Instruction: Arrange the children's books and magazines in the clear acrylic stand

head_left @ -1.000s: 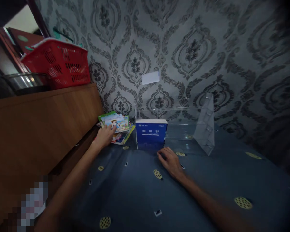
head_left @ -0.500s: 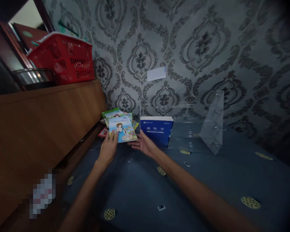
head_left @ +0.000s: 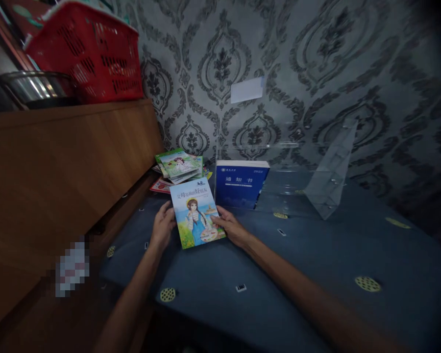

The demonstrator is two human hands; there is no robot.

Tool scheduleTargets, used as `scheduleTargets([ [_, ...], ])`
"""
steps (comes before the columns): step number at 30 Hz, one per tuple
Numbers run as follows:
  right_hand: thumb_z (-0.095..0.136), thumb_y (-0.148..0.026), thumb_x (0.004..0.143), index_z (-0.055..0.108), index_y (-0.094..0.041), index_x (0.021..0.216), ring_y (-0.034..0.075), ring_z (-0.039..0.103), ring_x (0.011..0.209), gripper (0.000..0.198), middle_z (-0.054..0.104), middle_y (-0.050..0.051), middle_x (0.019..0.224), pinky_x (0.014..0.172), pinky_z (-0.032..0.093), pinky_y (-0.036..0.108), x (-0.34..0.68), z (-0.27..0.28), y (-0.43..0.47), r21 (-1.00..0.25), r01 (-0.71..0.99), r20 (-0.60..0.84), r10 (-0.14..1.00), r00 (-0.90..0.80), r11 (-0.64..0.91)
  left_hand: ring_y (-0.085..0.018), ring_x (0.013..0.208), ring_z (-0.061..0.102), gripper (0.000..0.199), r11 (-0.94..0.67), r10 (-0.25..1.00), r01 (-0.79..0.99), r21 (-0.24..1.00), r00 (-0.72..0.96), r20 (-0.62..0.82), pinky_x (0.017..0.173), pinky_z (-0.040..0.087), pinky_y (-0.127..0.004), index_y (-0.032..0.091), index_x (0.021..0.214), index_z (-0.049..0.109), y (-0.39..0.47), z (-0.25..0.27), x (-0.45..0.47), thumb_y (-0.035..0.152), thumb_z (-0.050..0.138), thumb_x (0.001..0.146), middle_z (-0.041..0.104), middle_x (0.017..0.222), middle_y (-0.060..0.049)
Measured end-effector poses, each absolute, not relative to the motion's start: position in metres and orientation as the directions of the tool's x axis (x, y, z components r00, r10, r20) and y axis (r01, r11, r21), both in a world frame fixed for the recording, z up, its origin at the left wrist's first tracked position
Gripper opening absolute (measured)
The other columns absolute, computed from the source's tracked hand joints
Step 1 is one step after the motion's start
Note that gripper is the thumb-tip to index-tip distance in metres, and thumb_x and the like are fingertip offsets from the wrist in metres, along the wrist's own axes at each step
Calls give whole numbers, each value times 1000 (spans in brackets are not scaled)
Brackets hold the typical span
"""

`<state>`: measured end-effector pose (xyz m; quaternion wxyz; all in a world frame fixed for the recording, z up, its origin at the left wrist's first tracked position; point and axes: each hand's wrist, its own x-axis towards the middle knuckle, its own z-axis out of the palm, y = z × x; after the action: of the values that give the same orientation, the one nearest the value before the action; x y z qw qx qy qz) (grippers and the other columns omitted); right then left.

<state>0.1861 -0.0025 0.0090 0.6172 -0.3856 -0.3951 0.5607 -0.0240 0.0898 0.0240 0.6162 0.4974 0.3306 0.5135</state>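
A thin picture book with a light blue cover, showing a girl with a yellow hat and braids, is tilted face up between my two hands. My right hand grips its right edge, thumb over the cover and the other fingers mostly hidden beneath. Against the left edge is my left hand, its fingers curled at the side and partly behind the book. Just beyond, a pile of books lies by the wall. A thick blue book stands upright in a clear plastic book rack.
On the left, a wooden cabinet carries a red plastic basket and a steel basin. A dark blue patterned cloth covers the surface below my hands. A white label shows in front of the patterned wall.
The picture book has come away from the pile toward me, uncovering another girl-cover book there. My right hand has closed on its right edge; my left thumb has left the cover. The view has shifted.
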Motion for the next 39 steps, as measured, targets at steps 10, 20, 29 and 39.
scheduleTargets([
  [10, 84, -51, 70, 66, -17, 115, 26, 77, 84, 59, 80, 9, 99, 85, 60, 43, 204, 9, -75, -964, -255, -102, 987, 121, -69, -20, 67, 72, 38, 326, 838, -211, 922, 516, -178, 61, 56, -28, 14, 90, 64, 75, 9, 14, 37, 83, 68, 73, 72, -5],
  [20, 76, -52, 76, 63, -18, 125, 28, 74, 73, 60, 79, 8, 87, 62, 58, 36, 225, 9, -117, -945, 258, -148, 966, 214, -202, -11, 39, 49, 66, -263, 748, 320, 910, 663, -17, 46, 41, -22, 15, 144, 44, 59, 7, 15, 38, 64, 85, 59, 56, 8],
  [29, 40, -27, 99, 60, -11, 136, 31, 59, 128, 45, 63, 19, 137, 106, 46, 45, 192, 24, -82, -396, 918, 167, 980, 106, -32, -27, 109, 57, 31, -756, 643, 527, 389, 711, 285, 97, 47, -40, 18, 120, 64, 47, 11, 18, 29, 55, 93, 61, 114, -11],
  [39, 43, -34, 100, 44, 2, 148, 29, 28, 152, 60, 39, 24, 158, 126, 18, 46, 171, -1, -22, -399, 895, 190, 973, -131, 199, -29, 118, 54, 34, -772, 633, 546, 326, 707, 315, 104, 43, -48, 18, 124, 62, 50, -3, 9, 26, 42, 98, 62, 128, -14],
])
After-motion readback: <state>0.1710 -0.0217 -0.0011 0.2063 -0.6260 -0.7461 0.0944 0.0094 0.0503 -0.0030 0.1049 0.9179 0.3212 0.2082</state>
